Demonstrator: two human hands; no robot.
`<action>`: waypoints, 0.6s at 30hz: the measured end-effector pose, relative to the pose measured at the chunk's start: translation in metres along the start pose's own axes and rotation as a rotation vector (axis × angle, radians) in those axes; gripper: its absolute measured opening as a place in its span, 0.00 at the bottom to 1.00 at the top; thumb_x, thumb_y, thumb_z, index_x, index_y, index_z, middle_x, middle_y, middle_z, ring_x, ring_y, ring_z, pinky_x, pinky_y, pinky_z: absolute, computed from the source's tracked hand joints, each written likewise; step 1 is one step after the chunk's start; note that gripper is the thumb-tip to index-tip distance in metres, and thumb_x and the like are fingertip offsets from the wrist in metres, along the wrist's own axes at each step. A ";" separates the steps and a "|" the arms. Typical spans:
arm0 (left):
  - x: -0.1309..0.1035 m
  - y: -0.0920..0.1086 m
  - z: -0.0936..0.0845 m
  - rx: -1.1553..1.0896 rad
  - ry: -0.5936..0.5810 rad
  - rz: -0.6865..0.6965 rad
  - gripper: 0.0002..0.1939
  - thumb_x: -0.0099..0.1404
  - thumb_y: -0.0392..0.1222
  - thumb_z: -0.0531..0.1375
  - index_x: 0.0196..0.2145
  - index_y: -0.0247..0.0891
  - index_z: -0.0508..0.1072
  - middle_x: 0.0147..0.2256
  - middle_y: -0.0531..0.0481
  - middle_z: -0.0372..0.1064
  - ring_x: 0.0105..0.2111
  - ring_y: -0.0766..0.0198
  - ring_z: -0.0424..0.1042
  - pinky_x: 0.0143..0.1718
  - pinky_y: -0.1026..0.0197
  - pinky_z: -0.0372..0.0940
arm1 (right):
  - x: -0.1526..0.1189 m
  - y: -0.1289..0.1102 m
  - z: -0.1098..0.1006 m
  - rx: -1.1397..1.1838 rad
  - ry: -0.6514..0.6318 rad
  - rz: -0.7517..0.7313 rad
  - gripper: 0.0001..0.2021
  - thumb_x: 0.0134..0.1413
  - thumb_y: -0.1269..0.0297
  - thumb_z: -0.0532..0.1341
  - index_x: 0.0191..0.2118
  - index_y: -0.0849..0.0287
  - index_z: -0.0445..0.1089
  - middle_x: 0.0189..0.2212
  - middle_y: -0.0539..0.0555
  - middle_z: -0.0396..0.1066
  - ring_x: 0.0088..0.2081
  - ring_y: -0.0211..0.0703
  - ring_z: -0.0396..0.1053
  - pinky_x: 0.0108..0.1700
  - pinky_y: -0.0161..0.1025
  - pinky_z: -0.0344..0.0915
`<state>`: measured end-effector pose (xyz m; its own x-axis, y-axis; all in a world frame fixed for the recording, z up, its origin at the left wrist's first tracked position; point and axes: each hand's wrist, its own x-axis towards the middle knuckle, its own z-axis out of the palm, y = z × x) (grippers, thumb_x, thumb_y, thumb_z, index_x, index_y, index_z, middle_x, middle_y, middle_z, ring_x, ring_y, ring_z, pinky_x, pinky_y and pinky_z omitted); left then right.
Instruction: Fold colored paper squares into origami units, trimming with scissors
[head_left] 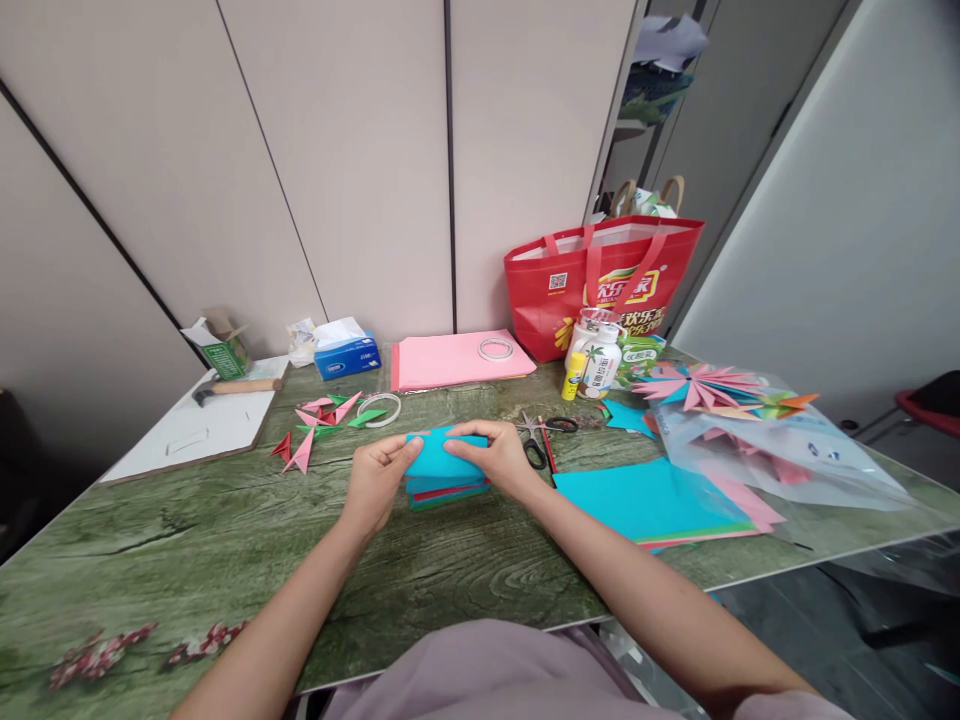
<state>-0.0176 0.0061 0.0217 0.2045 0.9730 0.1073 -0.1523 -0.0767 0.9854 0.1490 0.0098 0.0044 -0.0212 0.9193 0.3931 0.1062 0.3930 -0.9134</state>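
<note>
Between my two hands is a blue sheet of paper point(439, 457), gripped at its left and right edges and held over the table. My left hand point(377, 478) pinches the left edge, thumb on top. On the right edge, my right hand point(491, 455) has its thumb on the face and fingers along the far side. Just below the sheet lies a small stack of coloured paper point(450, 492) with blue, red and green edges. Whether the sheet is folded, I cannot tell. Scissors point(534, 440) with black handles and a red pencil point(549, 448) lie to the right.
Folded paper pieces point(319, 425) and a tape roll point(379, 410) lie left. A hammer point(240, 387) rests on a white board point(180, 430). Behind are a tissue box point(347, 357), pink paper point(450, 360), a red bag point(547, 300) and a glue stick point(574, 377). Blue sheets point(645, 497) lie right.
</note>
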 end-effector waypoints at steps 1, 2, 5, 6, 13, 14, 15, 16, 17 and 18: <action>0.000 0.000 0.000 0.001 -0.001 0.002 0.12 0.50 0.43 0.62 0.32 0.34 0.76 0.25 0.49 0.74 0.23 0.64 0.70 0.27 0.63 0.65 | 0.000 0.001 0.000 0.004 0.000 -0.001 0.09 0.38 0.61 0.64 0.29 0.58 0.74 0.29 0.51 0.74 0.35 0.44 0.70 0.40 0.40 0.65; 0.000 -0.001 0.000 0.002 -0.003 0.004 0.12 0.50 0.43 0.62 0.32 0.34 0.76 0.25 0.49 0.74 0.23 0.64 0.70 0.27 0.63 0.65 | 0.000 0.001 0.000 0.008 0.000 -0.001 0.09 0.38 0.61 0.64 0.29 0.58 0.74 0.29 0.51 0.74 0.35 0.44 0.70 0.40 0.40 0.65; -0.001 -0.001 -0.001 0.013 -0.003 0.005 0.11 0.51 0.43 0.62 0.32 0.33 0.76 0.24 0.50 0.74 0.23 0.65 0.70 0.26 0.63 0.65 | 0.000 0.002 0.000 0.016 0.001 0.002 0.09 0.38 0.61 0.64 0.29 0.59 0.74 0.29 0.51 0.74 0.35 0.44 0.70 0.40 0.39 0.64; -0.001 -0.001 -0.001 0.016 -0.001 0.007 0.11 0.51 0.43 0.62 0.31 0.33 0.76 0.24 0.50 0.74 0.22 0.65 0.70 0.25 0.64 0.65 | 0.000 0.002 0.000 0.016 0.001 0.001 0.09 0.38 0.61 0.64 0.29 0.59 0.74 0.29 0.51 0.74 0.35 0.44 0.70 0.40 0.39 0.64; 0.000 -0.002 -0.002 0.047 -0.013 0.013 0.12 0.50 0.42 0.62 0.31 0.32 0.75 0.25 0.47 0.74 0.24 0.64 0.70 0.26 0.64 0.65 | 0.001 0.000 0.000 -0.015 -0.003 -0.008 0.09 0.38 0.61 0.64 0.28 0.59 0.73 0.28 0.52 0.74 0.34 0.44 0.70 0.40 0.39 0.65; 0.001 -0.001 -0.002 0.058 -0.019 0.012 0.12 0.49 0.41 0.63 0.32 0.32 0.74 0.26 0.47 0.74 0.25 0.63 0.70 0.27 0.63 0.66 | 0.001 0.000 -0.001 -0.026 -0.006 -0.016 0.08 0.38 0.61 0.64 0.28 0.59 0.73 0.28 0.52 0.74 0.34 0.44 0.70 0.40 0.39 0.65; 0.001 -0.001 -0.003 0.071 -0.024 0.011 0.13 0.48 0.40 0.64 0.33 0.33 0.74 0.26 0.47 0.74 0.26 0.63 0.70 0.28 0.63 0.66 | 0.000 -0.001 -0.001 -0.035 -0.011 -0.026 0.09 0.38 0.62 0.64 0.28 0.60 0.73 0.28 0.52 0.74 0.34 0.44 0.70 0.39 0.39 0.65; 0.001 -0.001 -0.003 0.089 -0.029 0.008 0.14 0.46 0.40 0.65 0.33 0.33 0.73 0.27 0.48 0.74 0.26 0.63 0.70 0.28 0.63 0.66 | 0.000 -0.001 -0.001 -0.042 -0.017 -0.037 0.09 0.38 0.62 0.64 0.29 0.60 0.73 0.29 0.53 0.74 0.34 0.44 0.70 0.39 0.39 0.65; 0.001 0.000 -0.004 0.112 -0.034 0.007 0.15 0.44 0.39 0.66 0.33 0.34 0.73 0.27 0.49 0.74 0.26 0.63 0.70 0.28 0.63 0.66 | 0.000 -0.002 0.000 -0.045 -0.025 -0.048 0.09 0.38 0.62 0.64 0.29 0.60 0.73 0.29 0.53 0.74 0.34 0.44 0.70 0.38 0.39 0.65; 0.001 0.001 -0.004 0.138 -0.037 0.009 0.17 0.43 0.38 0.66 0.34 0.35 0.73 0.27 0.49 0.73 0.25 0.63 0.70 0.28 0.63 0.65 | -0.001 -0.002 0.000 -0.044 -0.031 -0.055 0.10 0.38 0.61 0.64 0.30 0.60 0.72 0.29 0.53 0.74 0.34 0.43 0.70 0.38 0.38 0.65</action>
<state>-0.0214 0.0084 0.0221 0.2401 0.9635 0.1186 -0.0204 -0.1171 0.9929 0.1489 0.0086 0.0058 -0.0593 0.8968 0.4384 0.1479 0.4422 -0.8846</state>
